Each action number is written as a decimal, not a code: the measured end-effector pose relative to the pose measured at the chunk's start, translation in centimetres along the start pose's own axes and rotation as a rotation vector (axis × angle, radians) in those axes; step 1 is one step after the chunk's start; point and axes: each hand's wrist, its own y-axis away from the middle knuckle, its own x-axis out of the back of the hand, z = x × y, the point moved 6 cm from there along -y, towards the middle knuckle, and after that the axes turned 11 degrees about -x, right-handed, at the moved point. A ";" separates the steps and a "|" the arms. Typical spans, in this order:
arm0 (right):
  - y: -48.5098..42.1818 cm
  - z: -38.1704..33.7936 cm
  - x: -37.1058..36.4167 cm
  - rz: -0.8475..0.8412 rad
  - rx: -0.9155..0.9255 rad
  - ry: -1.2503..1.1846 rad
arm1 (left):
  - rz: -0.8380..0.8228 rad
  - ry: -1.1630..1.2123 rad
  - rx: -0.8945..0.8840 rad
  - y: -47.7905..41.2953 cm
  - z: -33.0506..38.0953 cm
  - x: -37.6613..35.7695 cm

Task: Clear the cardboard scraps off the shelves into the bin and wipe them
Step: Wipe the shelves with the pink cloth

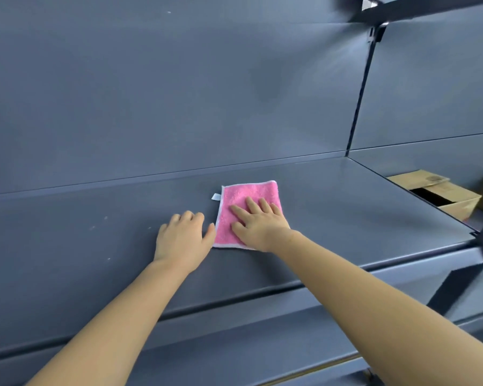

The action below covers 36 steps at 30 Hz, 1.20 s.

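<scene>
A pink cloth with a white edge lies flat on the dark grey shelf, near its middle. My right hand presses flat on the cloth's near half, fingers spread. Just left of the cloth, my left hand rests palm down on the bare shelf, its fingers curled and its thumb touching the cloth's left edge. A few small pale specks dot the shelf to the left of my left hand.
An open cardboard box sits lower down beyond the shelf's right end. The grey back panel rises behind the shelf. A dark upright post divides the bays, and an upper shelf bracket crosses the top right.
</scene>
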 end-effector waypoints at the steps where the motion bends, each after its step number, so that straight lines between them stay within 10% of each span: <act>1: 0.4 0.6 0.0 -0.007 0.029 0.000 | 0.003 0.012 0.010 -0.4 1.1 -0.1; 17: 5.0 18.3 1.7 -0.014 0.090 0.025 | 0.039 0.148 -0.034 -6.8 20.7 -2.7; 36: -0.4 29.1 4.0 0.045 -0.369 0.019 | 0.011 0.127 -0.004 -8.6 17.0 -3.2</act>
